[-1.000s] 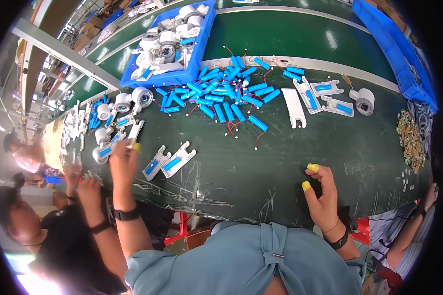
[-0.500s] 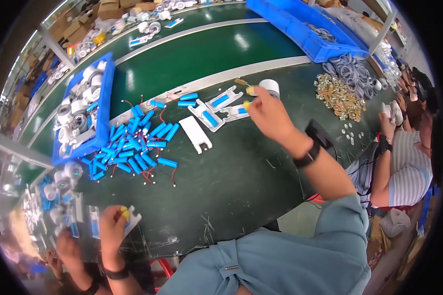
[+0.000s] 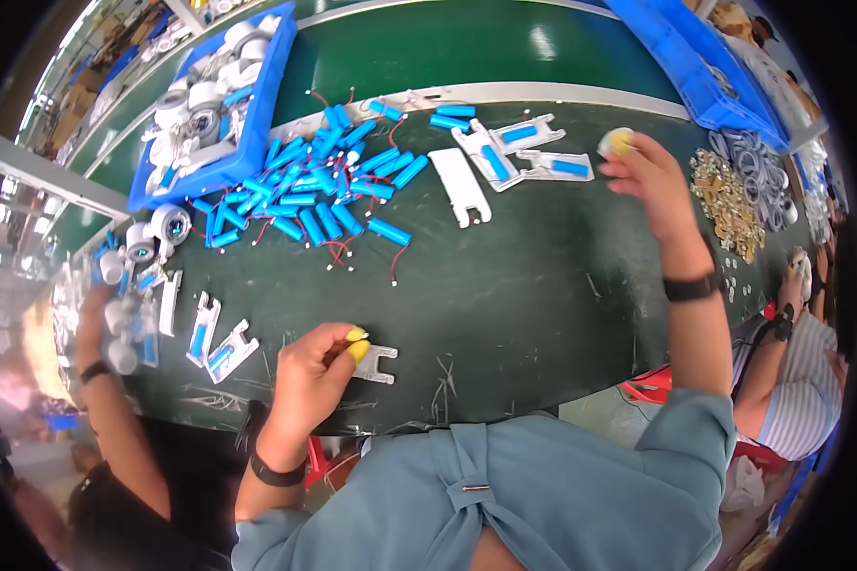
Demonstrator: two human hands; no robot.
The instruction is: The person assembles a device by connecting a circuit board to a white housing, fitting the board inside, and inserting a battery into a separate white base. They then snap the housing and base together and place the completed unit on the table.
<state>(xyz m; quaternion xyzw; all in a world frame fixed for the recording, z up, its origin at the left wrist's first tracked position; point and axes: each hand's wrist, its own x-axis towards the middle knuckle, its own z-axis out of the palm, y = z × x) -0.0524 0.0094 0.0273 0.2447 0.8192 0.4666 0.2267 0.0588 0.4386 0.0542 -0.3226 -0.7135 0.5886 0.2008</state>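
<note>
Low on the bench, my left hand [image 3: 314,369] pinches a flat white plastic shell [image 3: 381,365] with a notched end. Yellow covers sit on its thumb and fingertip. Out to the right, my right hand [image 3: 649,171] is raised with fingertips closed on a small round whitish piece [image 3: 607,145]; blur and a yellow finger cover hide its kind. Left of that hand lie open white shells [image 3: 541,130] with blue cylindrical batteries inside, and one plain white shell [image 3: 461,187] without a visible battery. A heap of blue batteries [image 3: 305,186] with red wires and small white plugs spreads further left.
A blue crate [image 3: 274,105] of white round parts stands at the upper left. At the right are a blue bin [image 3: 700,71], grey rings [image 3: 747,171] and small brassy pieces [image 3: 724,205]. Co-workers' arms reach in at both sides. Two battery-filled shells [image 3: 227,352] lie left of my left hand.
The view has shifted, so the bench items sit differently in it. My left hand has moved right with the white shell. The right hand has moved right, away from the battery-filled shells.
</note>
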